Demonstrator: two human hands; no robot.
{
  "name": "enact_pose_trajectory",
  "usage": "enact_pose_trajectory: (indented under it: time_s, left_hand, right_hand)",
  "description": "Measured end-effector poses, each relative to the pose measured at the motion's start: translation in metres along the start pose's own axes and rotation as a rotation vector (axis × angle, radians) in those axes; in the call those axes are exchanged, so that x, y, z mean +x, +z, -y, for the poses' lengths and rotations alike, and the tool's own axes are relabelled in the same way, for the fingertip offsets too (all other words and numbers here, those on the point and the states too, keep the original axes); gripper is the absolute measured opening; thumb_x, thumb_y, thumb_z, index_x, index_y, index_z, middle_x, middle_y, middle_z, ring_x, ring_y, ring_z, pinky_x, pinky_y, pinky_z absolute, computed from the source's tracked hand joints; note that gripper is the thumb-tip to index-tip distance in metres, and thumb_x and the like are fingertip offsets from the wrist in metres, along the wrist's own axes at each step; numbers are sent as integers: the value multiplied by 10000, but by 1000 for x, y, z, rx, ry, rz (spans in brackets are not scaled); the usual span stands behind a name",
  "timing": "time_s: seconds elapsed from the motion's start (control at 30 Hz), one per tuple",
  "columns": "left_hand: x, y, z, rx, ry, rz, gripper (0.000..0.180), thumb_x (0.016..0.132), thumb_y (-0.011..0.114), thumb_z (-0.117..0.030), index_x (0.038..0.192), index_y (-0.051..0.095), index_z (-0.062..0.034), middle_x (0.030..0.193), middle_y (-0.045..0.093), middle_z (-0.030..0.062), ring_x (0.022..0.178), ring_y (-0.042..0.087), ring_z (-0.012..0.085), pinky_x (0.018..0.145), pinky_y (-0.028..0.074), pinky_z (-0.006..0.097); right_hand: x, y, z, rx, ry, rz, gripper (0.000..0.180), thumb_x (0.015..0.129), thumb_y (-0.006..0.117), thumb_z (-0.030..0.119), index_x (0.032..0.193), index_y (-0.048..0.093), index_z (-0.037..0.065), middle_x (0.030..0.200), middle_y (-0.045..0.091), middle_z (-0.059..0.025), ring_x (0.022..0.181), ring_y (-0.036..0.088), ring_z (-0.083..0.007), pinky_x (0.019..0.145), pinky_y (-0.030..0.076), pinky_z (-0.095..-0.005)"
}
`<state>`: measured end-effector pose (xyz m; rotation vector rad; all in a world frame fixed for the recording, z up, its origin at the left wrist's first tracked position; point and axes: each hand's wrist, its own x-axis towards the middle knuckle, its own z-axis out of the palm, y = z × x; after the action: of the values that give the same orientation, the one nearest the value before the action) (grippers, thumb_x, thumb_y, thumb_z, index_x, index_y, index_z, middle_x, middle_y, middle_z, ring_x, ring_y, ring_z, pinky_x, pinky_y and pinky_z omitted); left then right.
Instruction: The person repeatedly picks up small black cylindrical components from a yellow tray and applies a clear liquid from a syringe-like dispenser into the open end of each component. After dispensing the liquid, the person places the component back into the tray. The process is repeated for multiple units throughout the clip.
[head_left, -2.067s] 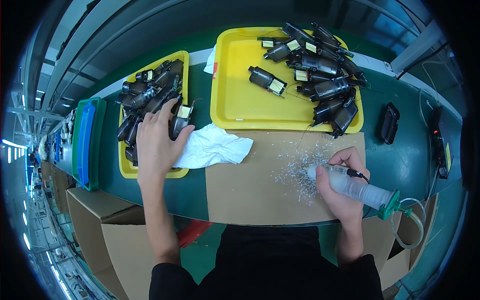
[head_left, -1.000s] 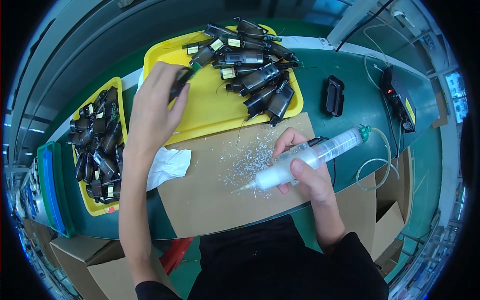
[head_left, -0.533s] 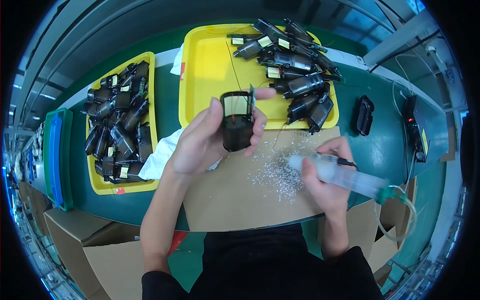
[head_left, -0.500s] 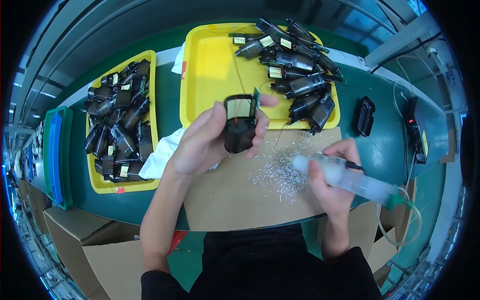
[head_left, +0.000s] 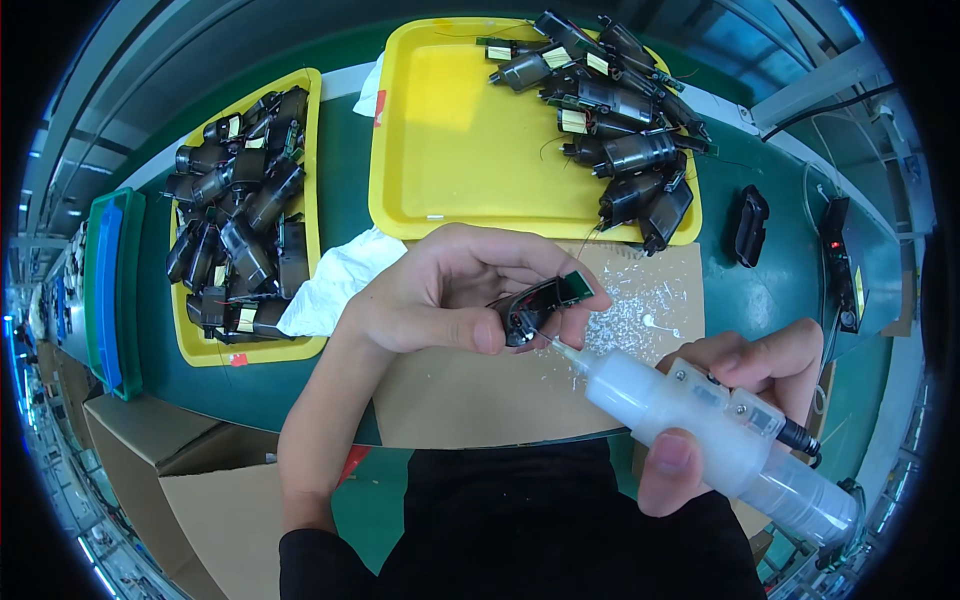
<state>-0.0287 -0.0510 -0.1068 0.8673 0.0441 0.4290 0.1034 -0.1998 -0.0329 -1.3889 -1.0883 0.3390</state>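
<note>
Left tray (head_left: 312, 215) full of black parts, white cloth (head_left: 335, 285) beside it. My left hand (head_left: 440, 295) fingers pinched around one black part (head_left: 535, 308) above the cardboard (head_left: 470, 385). Right hand (head_left: 740, 400) wrapped around the glue syringe (head_left: 700, 430), nozzle tip touching the part.

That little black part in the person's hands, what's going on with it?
The left hand holds a small black part above a sheet of cardboard. The right hand grips a translucent syringe-like dispenser, its thin nozzle right at the part. Two yellow trays behind hold many similar black parts, and a white cloth lies between them.
</note>
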Motion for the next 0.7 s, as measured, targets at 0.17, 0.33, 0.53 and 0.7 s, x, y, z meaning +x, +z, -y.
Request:
enact_pose_trajectory:
  time_s: [0.17,0.33,0.53,0.7]
  left_hand:
    - [3,-1,-2,15,-40,69,652,660,782,-344,1066,534,102,904,601,168,761,592,224,643,475,314]
    - [4,-2,-1,22,-45,103,645,654,789,-346,1050,527,91,897,588,142,750,561,195,653,441,307]
    - [7,-2,1,23,-9,148,655,639,800,-342,1051,518,83,908,582,129,749,546,187,664,429,308]
    - [7,0,0,39,-16,129,653,636,802,-347,1045,520,78,908,577,124,758,542,188,671,424,306]
  right_hand:
    - [1,-4,9,-80,52,129,520,615,730,236,831,345,-38,680,483,-38,481,413,-63,496,329,-148]
    - [8,-9,14,-226,39,301,555,607,743,210,869,310,-19,669,498,-25,531,436,-51,563,338,-139]
    - [14,-11,16,-273,-6,393,542,630,733,168,896,291,1,680,522,-31,545,435,-36,560,336,-143]
    - [11,-9,12,-147,44,363,521,651,732,132,911,295,15,654,515,-43,528,427,-26,519,331,-147]
